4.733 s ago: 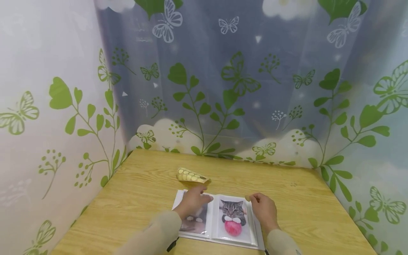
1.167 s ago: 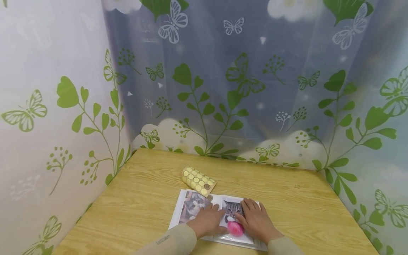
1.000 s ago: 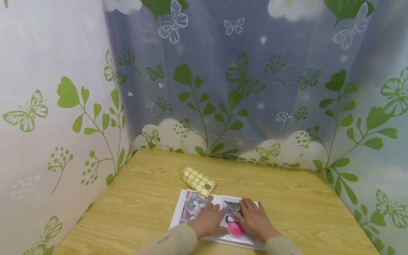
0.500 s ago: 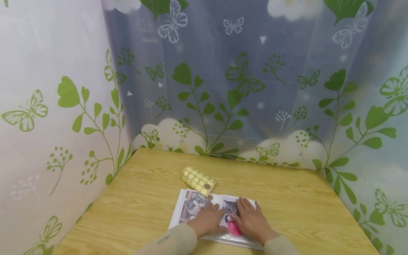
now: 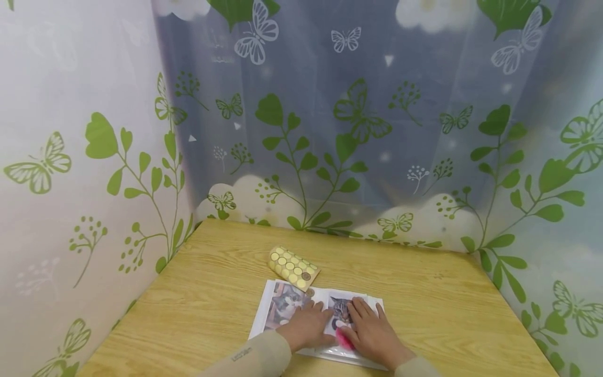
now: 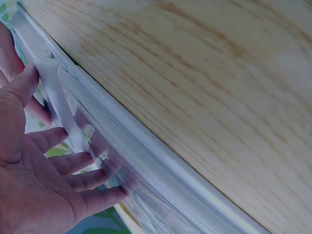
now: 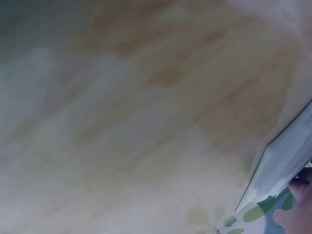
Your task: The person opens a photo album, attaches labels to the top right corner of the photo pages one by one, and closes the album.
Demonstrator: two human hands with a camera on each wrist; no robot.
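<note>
An open photo album point(image 5: 257, 317) with white borders lies near the front of the table. Its left page has a photo of a grey-and-white cat point(image 5: 281, 302); on the right page is a tabby cat photo point(image 5: 337, 303) with a pink ball point(image 5: 343, 339). My left hand point(image 5: 308, 324) rests across the middle of the album, fingers extended, and in the left wrist view its fingertips touch the clear page sleeve point(image 6: 100, 141). Flat on the right page lies my right hand point(image 5: 374, 332), covering part of the tabby photo. Neither hand grips anything.
A slightly curled sheet of yellow round stickers point(image 5: 293, 267) lies behind the album, its near corner at the album's top edge. The wooden table point(image 5: 424, 283) is enclosed by curtains point(image 5: 301, 104) printed with leaves and butterflies.
Earlier, the left hand hovered near the sticker sheet and the right pinched something small and yellowish. Both then settled on the album; the right has since slid slightly left. The sheet has turned and flattened.
</note>
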